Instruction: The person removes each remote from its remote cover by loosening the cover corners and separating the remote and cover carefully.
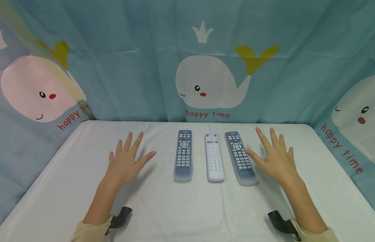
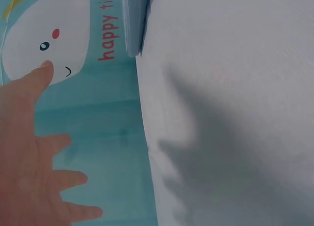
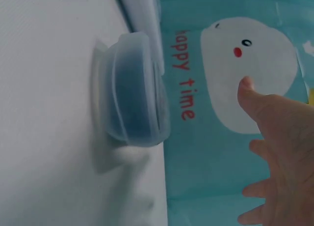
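Three remote controls lie on the white-covered table in the head view. On the left is a dark grey remote in a translucent cover, in the middle a white remote, and on the right a second dark grey remote, slightly slanted. My left hand is held with fingers spread, left of the remotes and apart from them. Fingers also spread, my right hand is beside the right grey remote, its thumb near that remote's edge. In the right wrist view the covered end of a grey remote shows, apart from the hand.
A white cloth covers the table. Behind it and at both sides hangs a blue curtain with printed whales. Black strap-like pieces sit at both wrists, by the beige sleeves.
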Action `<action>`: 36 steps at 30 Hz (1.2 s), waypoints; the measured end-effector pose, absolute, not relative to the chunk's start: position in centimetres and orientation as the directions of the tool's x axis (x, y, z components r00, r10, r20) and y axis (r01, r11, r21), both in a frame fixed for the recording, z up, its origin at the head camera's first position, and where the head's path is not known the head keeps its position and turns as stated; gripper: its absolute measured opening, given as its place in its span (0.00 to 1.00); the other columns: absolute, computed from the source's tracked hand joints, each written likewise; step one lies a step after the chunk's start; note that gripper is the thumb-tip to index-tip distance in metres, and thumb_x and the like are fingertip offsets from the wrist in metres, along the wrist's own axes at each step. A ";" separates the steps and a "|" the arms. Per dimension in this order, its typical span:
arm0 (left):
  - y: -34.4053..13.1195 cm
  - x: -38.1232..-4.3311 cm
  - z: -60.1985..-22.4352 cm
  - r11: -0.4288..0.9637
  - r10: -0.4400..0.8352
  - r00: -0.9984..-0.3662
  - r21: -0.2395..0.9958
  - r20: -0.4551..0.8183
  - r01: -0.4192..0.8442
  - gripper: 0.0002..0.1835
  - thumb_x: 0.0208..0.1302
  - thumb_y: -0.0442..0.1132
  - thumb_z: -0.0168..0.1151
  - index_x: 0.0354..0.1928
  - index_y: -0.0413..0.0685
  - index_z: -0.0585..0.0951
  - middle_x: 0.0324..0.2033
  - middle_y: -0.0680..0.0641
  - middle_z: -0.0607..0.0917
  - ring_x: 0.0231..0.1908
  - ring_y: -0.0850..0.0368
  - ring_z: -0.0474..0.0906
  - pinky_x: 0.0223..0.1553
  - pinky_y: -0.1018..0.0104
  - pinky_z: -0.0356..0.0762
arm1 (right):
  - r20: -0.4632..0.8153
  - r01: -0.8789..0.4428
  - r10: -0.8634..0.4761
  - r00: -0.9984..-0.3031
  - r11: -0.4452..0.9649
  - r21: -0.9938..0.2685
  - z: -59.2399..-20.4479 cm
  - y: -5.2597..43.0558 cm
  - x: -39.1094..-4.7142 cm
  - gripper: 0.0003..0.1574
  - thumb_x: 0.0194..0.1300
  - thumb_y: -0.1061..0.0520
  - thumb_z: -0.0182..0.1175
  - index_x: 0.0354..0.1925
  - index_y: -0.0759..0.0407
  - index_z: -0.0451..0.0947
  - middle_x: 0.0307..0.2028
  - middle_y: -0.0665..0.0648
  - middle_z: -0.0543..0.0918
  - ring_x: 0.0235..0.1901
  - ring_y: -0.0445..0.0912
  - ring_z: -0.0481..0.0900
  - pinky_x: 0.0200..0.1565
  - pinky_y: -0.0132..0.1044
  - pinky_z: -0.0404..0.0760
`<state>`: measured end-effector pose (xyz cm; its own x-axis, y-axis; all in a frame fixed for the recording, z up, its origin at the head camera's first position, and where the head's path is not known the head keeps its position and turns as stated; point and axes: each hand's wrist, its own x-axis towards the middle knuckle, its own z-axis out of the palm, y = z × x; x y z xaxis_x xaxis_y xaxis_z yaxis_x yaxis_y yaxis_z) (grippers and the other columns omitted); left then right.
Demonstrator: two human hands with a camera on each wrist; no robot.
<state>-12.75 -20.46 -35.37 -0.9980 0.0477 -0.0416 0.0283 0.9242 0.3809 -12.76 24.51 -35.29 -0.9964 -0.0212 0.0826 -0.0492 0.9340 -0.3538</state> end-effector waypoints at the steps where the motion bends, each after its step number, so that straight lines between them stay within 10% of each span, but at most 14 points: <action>1: -20.4 -12.7 -35.3 0.924 0.048 -0.998 0.382 -0.043 0.028 0.53 0.72 0.77 0.46 0.86 0.56 0.46 0.83 0.32 0.42 0.79 0.18 0.37 0.69 0.13 0.39 | 0.082 -0.052 -0.024 -0.996 0.933 -0.356 -35.1 24.3 -12.8 0.60 0.73 0.24 0.55 0.86 0.45 0.44 0.81 0.78 0.41 0.77 0.83 0.37 0.63 0.90 0.43; 36: -17.5 -13.4 -33.9 0.861 0.070 -0.997 0.506 -0.008 0.057 0.49 0.77 0.74 0.42 0.86 0.51 0.49 0.81 0.30 0.54 0.79 0.27 0.52 0.73 0.25 0.57 | 0.104 -0.141 -0.107 -0.989 0.894 -0.426 -33.1 17.7 -14.0 0.55 0.76 0.37 0.62 0.86 0.51 0.48 0.79 0.76 0.55 0.76 0.78 0.54 0.70 0.78 0.58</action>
